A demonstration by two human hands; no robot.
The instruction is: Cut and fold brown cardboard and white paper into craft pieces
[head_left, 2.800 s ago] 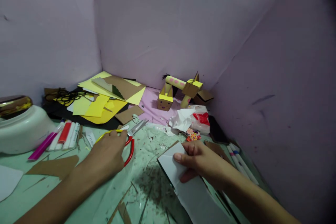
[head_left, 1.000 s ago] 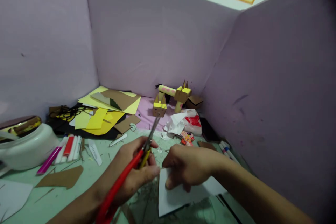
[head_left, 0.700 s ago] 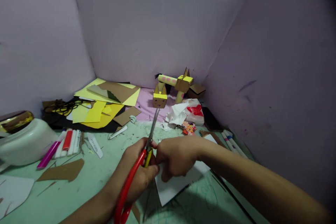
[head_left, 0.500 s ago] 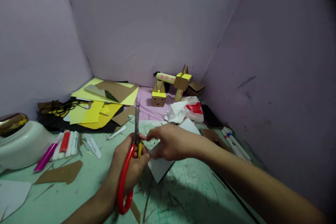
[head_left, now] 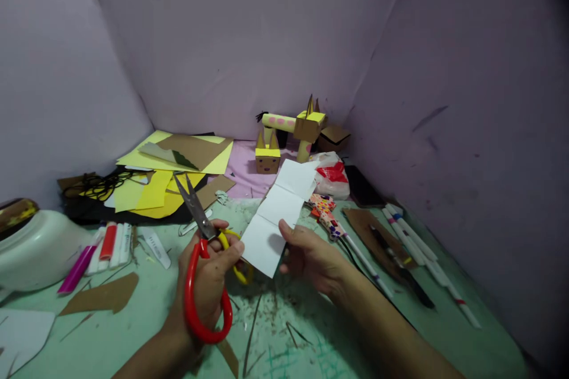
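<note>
My left hand (head_left: 211, 281) is closed around a pair of scissors (head_left: 203, 226) with one red and one yellow handle. The blades point up and to the left, slightly apart. A long strip of white card (head_left: 279, 208), creased across into panels, slants away over the table. Its near right edge is pinched by my right hand (head_left: 313, 254), thumb on top and fingers underneath. My left thumb lies at the strip's near left corner.
Behind stand a cardboard animal head (head_left: 267, 163) and a yellow-and-brown animal figure (head_left: 309, 124). Paper sheets (head_left: 213, 154) and markers (head_left: 109, 241) lie left. A plastic bag (head_left: 332, 174), a cutter knife (head_left: 400, 269) and white pens (head_left: 413, 243) are right. Cardboard scraps (head_left: 104, 295) lie near.
The white strip has been lifted and turned flat toward me. My right hand has moved down and right along it. The scissors have tilted left, their blades parting more.
</note>
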